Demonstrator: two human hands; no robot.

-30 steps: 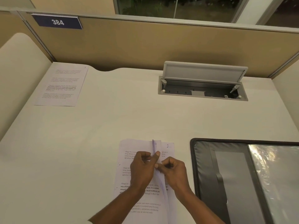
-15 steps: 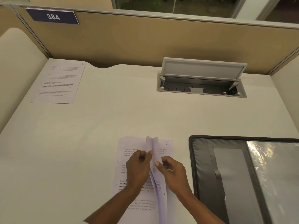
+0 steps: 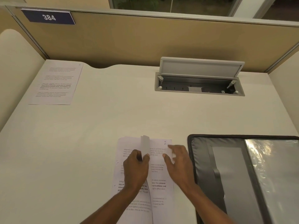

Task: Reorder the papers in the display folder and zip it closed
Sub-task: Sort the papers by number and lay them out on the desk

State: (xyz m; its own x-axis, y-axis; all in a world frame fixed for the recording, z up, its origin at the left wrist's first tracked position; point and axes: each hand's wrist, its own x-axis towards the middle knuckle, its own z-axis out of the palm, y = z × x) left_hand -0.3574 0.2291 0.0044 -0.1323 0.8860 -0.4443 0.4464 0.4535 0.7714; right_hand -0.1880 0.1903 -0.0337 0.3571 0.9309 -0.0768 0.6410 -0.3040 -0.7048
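A small stack of printed papers (image 3: 159, 185) lies on the white desk in front of me, the exposed sheet marked "2" at its top right. My left hand (image 3: 135, 170) pinches the right edge of the top sheet (image 3: 145, 145), which stands curled up from the stack. My right hand (image 3: 178, 160) rests with spread fingers on the right side of the stack, holding nothing. The black display folder (image 3: 208, 175) lies open to the right, with a shiny clear sleeve (image 3: 273, 172) showing. One more printed sheet (image 3: 56, 82) lies apart at the desk's far left.
An open grey cable box (image 3: 199, 82) with its lid raised is set into the desk at the back. A tan partition with a "384" sign (image 3: 48, 17) closes off the far side. Cream side panels flank the desk.
My right hand has let go of the lifted sheet and moved right onto the stack. My left hand keeps the sheet, which has folded further to the left.
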